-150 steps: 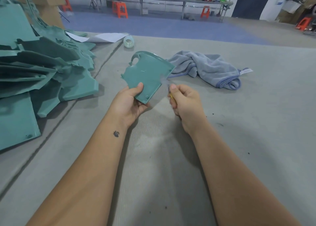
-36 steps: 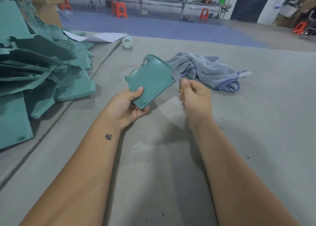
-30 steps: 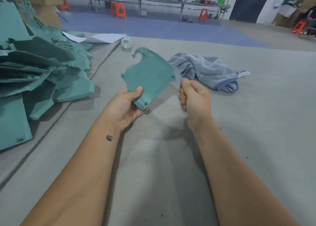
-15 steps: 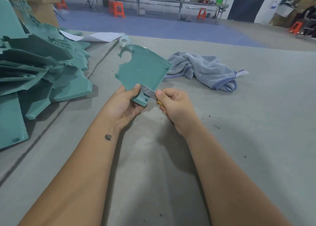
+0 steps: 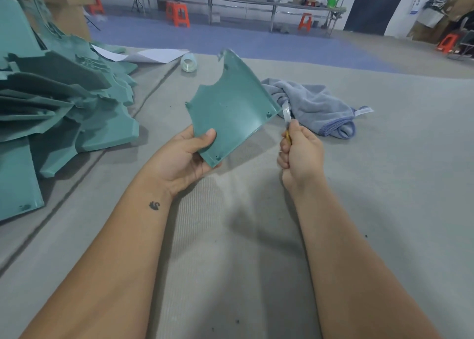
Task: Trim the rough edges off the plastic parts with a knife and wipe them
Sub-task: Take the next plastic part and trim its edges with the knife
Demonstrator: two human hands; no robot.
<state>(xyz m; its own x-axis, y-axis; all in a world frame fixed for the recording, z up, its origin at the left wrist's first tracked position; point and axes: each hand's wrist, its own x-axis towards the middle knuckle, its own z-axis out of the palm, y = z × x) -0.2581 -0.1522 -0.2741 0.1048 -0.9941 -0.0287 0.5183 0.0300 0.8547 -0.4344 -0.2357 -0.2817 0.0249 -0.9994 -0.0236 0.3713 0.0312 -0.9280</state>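
The left hand grips a green plastic part by its lower left corner, thumb across the face and fingers curled behind, holding it tilted in the air above the grey felt-covered table. The part's curved, notched upper edge points away from the person; its straight right edge runs down toward the near corner.

At the table's left edge lies a pile of green plastic parts, stacked loosely and overlapping, their jagged edges jutting toward the middle. A seam in the felt runs beside the pile from the far edge toward the near left corner. Beyond the pile, toward the far edge, a white sheet of paper lies flat, and just right of it a roll of clear tape rests on its side.

The bare felt between the pile and the held part is narrow; the near half of the table, under both forearms, is open surface.

The right hand is curled tight around a knife, its yellow handle barely showing; the pale blade points up and meets the part's right-hand corner.

Behind the blade, a grey-blue towel lies crumpled near the table's middle. From there to the right edge the felt is bare but for a few dark specks.
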